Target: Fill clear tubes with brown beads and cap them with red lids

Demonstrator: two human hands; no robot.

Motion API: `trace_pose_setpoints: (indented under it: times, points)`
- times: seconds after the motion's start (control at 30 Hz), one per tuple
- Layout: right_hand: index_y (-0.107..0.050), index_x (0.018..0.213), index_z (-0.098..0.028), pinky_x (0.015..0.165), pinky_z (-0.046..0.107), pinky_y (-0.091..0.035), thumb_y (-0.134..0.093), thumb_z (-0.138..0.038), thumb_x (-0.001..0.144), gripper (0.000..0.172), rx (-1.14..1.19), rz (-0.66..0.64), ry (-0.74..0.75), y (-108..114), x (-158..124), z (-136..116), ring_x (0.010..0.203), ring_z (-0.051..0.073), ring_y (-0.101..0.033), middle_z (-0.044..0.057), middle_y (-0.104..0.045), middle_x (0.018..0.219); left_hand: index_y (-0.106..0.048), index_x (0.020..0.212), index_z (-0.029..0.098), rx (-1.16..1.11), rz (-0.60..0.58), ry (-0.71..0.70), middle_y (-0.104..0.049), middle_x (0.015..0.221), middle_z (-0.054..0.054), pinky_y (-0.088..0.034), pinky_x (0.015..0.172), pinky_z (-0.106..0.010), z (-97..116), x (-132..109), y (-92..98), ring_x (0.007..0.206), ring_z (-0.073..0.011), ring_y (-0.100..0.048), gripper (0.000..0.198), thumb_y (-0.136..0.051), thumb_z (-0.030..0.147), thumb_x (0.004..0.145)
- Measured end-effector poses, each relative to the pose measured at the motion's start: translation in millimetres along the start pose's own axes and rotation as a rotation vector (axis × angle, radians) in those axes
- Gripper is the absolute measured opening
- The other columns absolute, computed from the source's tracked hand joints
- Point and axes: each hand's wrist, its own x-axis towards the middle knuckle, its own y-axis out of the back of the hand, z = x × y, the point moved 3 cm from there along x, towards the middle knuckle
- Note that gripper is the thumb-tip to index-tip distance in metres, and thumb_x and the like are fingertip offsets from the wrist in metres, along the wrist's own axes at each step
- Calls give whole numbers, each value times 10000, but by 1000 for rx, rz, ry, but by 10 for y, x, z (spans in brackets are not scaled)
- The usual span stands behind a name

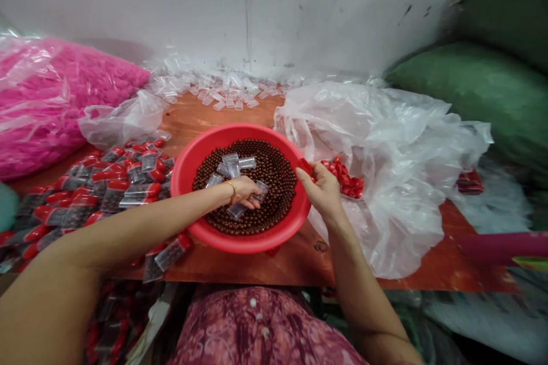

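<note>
Containers with red caps [113, 197] heap the left of the counter [184, 117]. Over beads [280, 182] in the red basin [183, 179], the left hand [245, 190] stretches out, fingers half-curled among clear containers [232, 165] (whether gripping one, one cannot tell). By the rim, the right hand [322, 187] pinches a red cap [305, 166]. Bead-filling seems in hand; the next move probably calls for lifting a container steadily.

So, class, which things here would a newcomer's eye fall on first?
Probably the bright red basin in the middle, holding dark brown beads, with the left hand reaching in among clear containers. Next might come the vivid pink heap under clear plastic at the far left, then the red-capped containers piled left of the basin.
</note>
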Motion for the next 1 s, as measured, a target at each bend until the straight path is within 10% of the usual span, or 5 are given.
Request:
trace_pose_setpoints:
  times: [0.33, 0.63, 1.0]
  points:
    - [-597, 1005, -179, 546, 262, -349, -416, -468, 851, 374, -424, 55, 72, -64, -113, -149, 629, 199, -585, 52, -638, 695, -500, 724, 117, -88, 52, -127, -545, 527, 31, -460, 565, -181, 249, 462, -44, 475, -60, -530, 115, -485, 119, 838]
    - [-552, 895, -180, 590, 265, -380, -475, -469, 824, 308, -169, 207, 28, -37, -139, -58, 607, 152, -524, 17, -590, 716, -563, 932, 123, -451, -104, -464, -655, 812, -6, -461, 760, -209, 318, 4, 122, 725, -67, -615, 341, -700, 26, 635]
    - [-545, 722, -166, 581, 235, -405, -635, -391, 705, 243, 404, -58, 3, 68, 45, -201, 557, 96, -467, -23, -533, 619, -516, 852, 130, -457, -234, -465, -654, 744, -27, -491, 563, -214, 162, -259, -73, 593, -111, -625, 468, -802, 300, 523]
